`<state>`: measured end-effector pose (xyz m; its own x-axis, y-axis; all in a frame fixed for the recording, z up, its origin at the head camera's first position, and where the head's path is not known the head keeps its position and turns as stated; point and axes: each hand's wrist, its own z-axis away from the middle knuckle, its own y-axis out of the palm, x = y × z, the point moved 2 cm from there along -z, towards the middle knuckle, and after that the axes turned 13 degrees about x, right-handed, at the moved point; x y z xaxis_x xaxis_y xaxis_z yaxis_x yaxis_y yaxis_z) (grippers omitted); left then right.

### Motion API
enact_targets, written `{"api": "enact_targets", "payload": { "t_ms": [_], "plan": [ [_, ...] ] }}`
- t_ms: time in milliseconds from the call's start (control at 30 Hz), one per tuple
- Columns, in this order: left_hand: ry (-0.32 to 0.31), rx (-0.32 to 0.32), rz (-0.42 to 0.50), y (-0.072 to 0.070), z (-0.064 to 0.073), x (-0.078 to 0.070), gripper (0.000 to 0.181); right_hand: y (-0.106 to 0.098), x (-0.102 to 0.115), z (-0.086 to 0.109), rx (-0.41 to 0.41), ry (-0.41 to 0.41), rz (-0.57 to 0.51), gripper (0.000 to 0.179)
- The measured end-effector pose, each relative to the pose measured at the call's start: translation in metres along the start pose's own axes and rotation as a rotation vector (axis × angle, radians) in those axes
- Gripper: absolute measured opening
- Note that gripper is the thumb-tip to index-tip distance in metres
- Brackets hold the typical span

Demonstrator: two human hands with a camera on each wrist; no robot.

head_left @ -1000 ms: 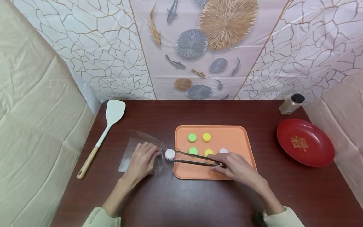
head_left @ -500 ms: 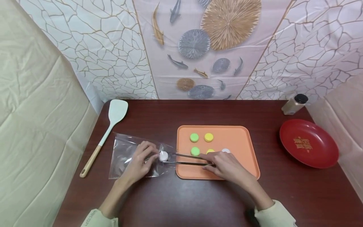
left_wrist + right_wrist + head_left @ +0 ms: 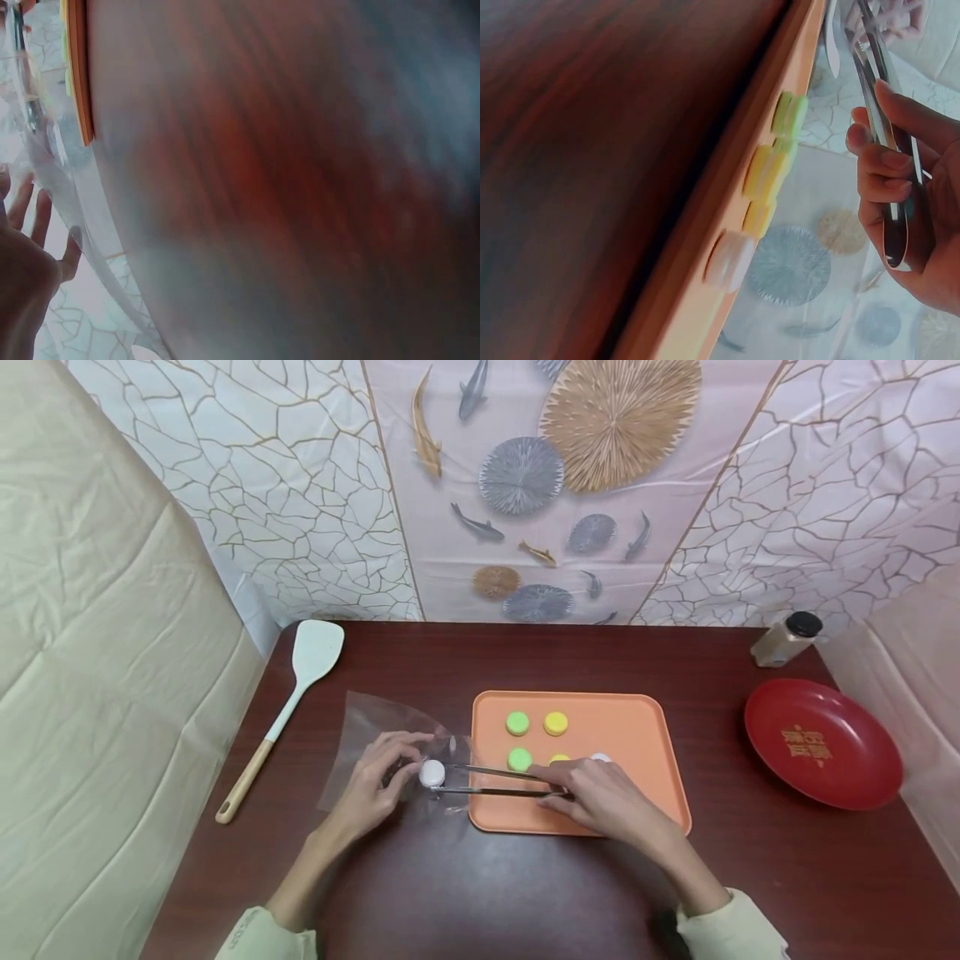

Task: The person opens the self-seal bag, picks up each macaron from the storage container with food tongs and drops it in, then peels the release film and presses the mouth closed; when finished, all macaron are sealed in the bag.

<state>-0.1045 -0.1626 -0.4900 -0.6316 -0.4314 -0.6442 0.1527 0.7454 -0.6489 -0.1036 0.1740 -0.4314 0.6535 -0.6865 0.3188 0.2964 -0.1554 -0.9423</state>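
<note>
My right hand (image 3: 600,795) grips metal tongs (image 3: 498,792), their arms pointing left. Between the tong tips is a white macaron (image 3: 432,773), inside the mouth of a clear plastic bag (image 3: 360,735). My left hand (image 3: 375,778) holds that bag near its opening, thumb and fingers around the film beside the macaron. The bag's film also drapes over the tong tips. Under the right hand lies an orange tray (image 3: 630,735) with green macarons (image 3: 517,723), yellow macarons (image 3: 556,723) and another white macaron (image 3: 730,261), which the hand partly covers in the head view.
A white spatula with a wooden handle (image 3: 246,779) lies at the left. On the right sit a red plate (image 3: 855,760) and, behind it, a jar with a black lid (image 3: 783,642). Patterned cloth (image 3: 337,527) hangs along the table's back edge.
The tongs and white macaron have moved left, deeper into the bag's mouth. The bag spread flatter half a second ago and now stands raised again at its back. The head view has shifted slightly.
</note>
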Motion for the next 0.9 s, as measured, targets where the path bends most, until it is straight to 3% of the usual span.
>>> {"api": "enact_targets", "payload": {
  "t_ms": [67,267,433,567,733,900],
  "plan": [
    [0.003,0.002,-0.028,0.002,-0.001,-0.002,0.003,-0.001,0.003,-0.003,0.002,-0.008,0.003,0.028],
    [0.053,-0.059,-0.093,0.009,-0.006,-0.01,0.011,-0.001,0.014,-0.017,0.022,-0.025,-0.02,0.02],
    [0.063,-0.094,-0.067,0.012,-0.007,-0.008,0.017,-0.002,0.02,-0.023,0.031,-0.041,-0.05,0.023],
    [0.061,-0.065,-0.061,0.01,-0.004,-0.008,0.021,0.0,0.019,-0.022,0.039,-0.045,-0.092,0.027],
    [0.028,-0.008,-0.106,0.011,-0.001,-0.003,0.039,-0.001,0.019,-0.021,0.027,-0.06,-0.112,0.024],
    [0.095,-0.049,-0.05,0.016,0.0,0.009,0.028,-0.004,0.024,-0.025,0.02,-0.07,-0.086,0.025]
  ]
}}
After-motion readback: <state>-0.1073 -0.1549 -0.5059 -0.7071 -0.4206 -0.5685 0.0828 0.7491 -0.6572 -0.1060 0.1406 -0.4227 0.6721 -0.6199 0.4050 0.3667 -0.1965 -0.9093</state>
